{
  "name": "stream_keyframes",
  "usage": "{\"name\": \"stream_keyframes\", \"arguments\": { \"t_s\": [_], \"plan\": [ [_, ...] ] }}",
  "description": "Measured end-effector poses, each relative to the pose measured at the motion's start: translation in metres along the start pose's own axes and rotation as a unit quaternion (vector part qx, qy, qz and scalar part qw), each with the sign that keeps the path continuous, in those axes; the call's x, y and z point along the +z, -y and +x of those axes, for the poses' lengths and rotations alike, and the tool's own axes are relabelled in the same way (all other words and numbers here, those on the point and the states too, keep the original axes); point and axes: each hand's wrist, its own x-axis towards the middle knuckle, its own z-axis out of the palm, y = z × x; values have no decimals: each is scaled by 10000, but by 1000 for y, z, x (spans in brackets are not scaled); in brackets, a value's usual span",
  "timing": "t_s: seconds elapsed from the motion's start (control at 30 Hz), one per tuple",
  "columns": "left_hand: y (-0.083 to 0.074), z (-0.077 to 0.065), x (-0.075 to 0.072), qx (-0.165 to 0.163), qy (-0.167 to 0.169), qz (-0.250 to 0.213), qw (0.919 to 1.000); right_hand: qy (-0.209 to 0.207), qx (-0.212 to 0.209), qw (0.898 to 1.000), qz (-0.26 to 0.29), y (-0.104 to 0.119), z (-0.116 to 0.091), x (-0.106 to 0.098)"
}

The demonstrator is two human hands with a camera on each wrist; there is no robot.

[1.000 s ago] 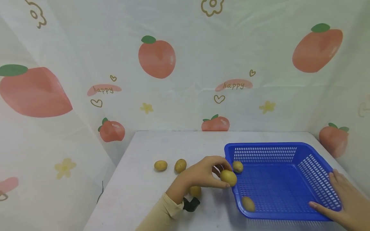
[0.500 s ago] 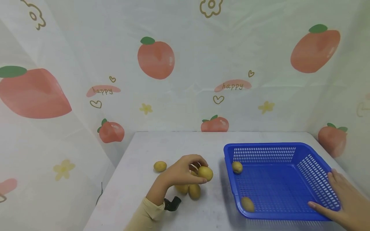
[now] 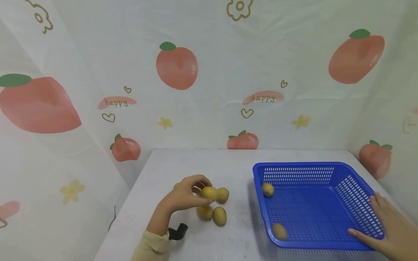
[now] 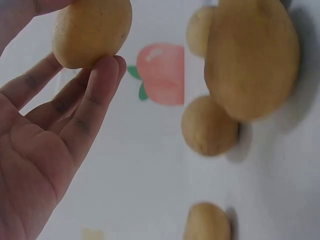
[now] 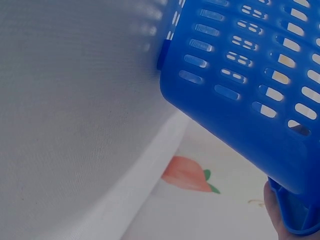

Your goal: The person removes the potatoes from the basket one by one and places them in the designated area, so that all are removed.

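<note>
My left hand (image 3: pixel 184 194) holds a potato (image 3: pixel 209 194) by its fingertips and thumb, above the left half of the table. The left wrist view shows this potato (image 4: pixel 92 32) at the top, fingers (image 4: pixel 92 110) against its lower side. Around the hand lie more potatoes: one (image 3: pixel 222 195) just right of the held one, two nearer (image 3: pixel 204 213), and one (image 3: pixel 176 185) mostly hidden behind the hand. My right hand (image 3: pixel 393 224) grips the right rim of a blue plastic basket (image 3: pixel 326 245), thumb over the front corner. Part of that hand (image 5: pixel 272 207) shows below the rim in the right wrist view.
Two potatoes sit inside the basket, one at the back left (image 3: pixel 267 189) and one at the front left (image 3: pixel 279 231). A white table (image 3: pixel 235 159) meets a fruit-printed curtain (image 3: pixel 209 108) behind it. A black piece (image 3: pixel 177 232) sticks out from the left wrist.
My left hand has moved left, away from the basket's left rim, with the potato still held. The right hand and basket stay in place.
</note>
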Motion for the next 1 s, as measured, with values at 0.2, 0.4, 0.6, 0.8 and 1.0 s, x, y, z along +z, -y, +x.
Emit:
{"name": "stream_keyframes", "arguments": {
  "t_s": [0.2, 0.4, 0.6, 0.8, 1.0],
  "plan": [
    [8, -6, -16, -54, -209, 47, 9998, -59, -25, 10000, 16, 0, -1, 3],
    [10, -13, -30, -427, -425, 66, 9982, -56, 78, 10000, -23, -2, -2, 6],
    [14, -18, -41, -741, -534, 424, 9949, -182, 138, 9997, -126, -2, -3, 6],
    [20, -23, -45, -1042, -499, 639, 9913, -176, 148, 9996, -191, 1, -2, 5],
    [27, -25, -45, -1356, -282, 774, 9873, -220, 115, 9996, -117, 1, -1, 5]
  ]
}}
